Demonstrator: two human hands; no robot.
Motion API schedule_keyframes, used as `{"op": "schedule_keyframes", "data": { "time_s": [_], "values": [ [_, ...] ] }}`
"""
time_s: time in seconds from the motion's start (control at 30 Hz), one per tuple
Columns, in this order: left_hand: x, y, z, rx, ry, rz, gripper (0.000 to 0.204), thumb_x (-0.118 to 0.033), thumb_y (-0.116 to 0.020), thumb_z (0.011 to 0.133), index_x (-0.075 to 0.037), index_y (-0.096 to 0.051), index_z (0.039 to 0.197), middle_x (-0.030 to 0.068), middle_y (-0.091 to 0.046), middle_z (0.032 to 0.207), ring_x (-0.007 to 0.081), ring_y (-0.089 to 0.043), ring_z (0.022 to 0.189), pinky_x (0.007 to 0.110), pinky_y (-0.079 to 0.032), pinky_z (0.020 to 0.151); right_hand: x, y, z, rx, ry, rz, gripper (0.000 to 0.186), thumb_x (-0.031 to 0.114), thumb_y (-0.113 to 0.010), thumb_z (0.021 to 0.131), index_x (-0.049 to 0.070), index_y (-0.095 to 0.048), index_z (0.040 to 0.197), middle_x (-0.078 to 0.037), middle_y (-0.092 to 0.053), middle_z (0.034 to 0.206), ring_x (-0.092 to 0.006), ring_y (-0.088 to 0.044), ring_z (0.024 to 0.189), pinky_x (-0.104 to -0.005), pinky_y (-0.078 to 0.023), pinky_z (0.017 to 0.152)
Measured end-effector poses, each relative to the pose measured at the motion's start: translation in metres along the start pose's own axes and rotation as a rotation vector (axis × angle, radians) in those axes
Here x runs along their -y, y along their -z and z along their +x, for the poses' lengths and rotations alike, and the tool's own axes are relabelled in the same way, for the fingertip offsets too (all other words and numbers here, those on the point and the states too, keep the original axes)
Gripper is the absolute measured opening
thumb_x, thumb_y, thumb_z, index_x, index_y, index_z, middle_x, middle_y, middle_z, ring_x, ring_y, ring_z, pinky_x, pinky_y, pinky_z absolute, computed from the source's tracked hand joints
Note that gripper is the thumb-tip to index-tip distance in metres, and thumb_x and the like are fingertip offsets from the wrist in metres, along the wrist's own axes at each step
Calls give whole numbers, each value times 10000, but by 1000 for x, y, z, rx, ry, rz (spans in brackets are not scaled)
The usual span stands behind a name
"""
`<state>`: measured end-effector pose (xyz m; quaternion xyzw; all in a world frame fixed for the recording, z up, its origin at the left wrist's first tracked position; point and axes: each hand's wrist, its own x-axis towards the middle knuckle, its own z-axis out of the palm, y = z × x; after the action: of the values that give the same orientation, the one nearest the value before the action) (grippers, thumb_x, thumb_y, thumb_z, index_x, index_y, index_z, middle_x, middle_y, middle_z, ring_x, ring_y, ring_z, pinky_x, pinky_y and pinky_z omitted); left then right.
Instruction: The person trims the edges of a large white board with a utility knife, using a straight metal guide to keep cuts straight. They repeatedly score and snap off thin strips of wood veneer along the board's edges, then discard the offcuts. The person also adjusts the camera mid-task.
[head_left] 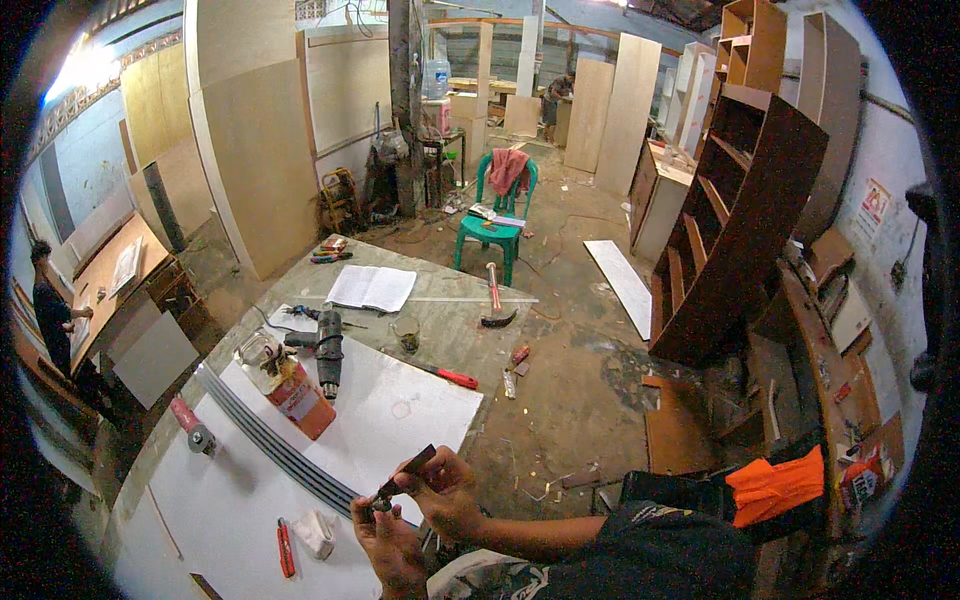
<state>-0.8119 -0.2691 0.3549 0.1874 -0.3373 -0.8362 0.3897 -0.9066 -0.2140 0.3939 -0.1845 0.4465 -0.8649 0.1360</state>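
Observation:
My right hand [448,497] pinches a small dark flat strip [420,459] above the table's near edge. Just below it, my left hand [388,548] is closed at the strip's lower end, where a small dark lump shows; its exact kind is too small to make out. Beside my hands, a bundle of long grey strips [285,447] runs across the white board [215,510]. A red utility knife [286,548] and a crumpled whitish wad [317,533] lie to the left of my left hand.
On the table stand a heat gun [329,352], a red-and-clear container [300,398] and a glass [406,333]. An angle grinder [192,425], an open notebook [371,288] and a hammer [495,296] lie around. Beyond is a green chair [490,238]; a dark shelf unit [735,215] leans right. Two people work farther off.

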Motion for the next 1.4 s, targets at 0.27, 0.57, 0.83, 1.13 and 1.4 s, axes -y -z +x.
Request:
{"op": "schedule_keyframes", "data": {
  "time_s": [0.27,0.57,0.83,1.13,1.4],
  "values": [
    [6,106,35,-100,-296,404,447,-265,-765,935,15,-572,1225,119,-635,1124,215,-603,1029,347,-474,955,-9,17,0,-3,20,-46,212,-36,-737,923,50,-546,954,-111,-714,941,-207,-726,889,-416,-649,789],
    [-56,315,-6,-669,-639,2263,820,-526,-829,816,-56,-540,1424,234,-597,1376,443,-584,1232,553,-510,981,-24,72,4,19,-160,-116,180,-8,-703,958,38,-531,973,-112,-697,900,-221,-736,846,-429,-664,775],
    [-40,305,-3,-654,-498,2135,602,-427,-791,873,-77,-645,1340,194,-667,1291,406,-604,1212,506,-510,1006,-31,68,3,18,-180,-291,175,17,-705,967,34,-532,989,-106,-698,904,-220,-738,850,-407,-659,771],
    [-32,329,42,-668,-305,1629,400,-239,-749,897,14,-659,1193,154,-675,1156,323,-631,1059,461,-499,957,-39,67,2,-32,-128,-145,225,80,-733,968,80,-508,968,-53,-668,865,-165,-693,818,-374,-633,739],
    [-31,245,65,-547,-718,1066,408,-64,-706,944,-56,-647,1348,144,-637,1158,272,-629,1094,384,-503,985,-20,58,16,-329,2,-197,234,151,-711,996,115,-488,1055,2,-567,918,-126,-610,809,-323,-575,700]
  ]
}}
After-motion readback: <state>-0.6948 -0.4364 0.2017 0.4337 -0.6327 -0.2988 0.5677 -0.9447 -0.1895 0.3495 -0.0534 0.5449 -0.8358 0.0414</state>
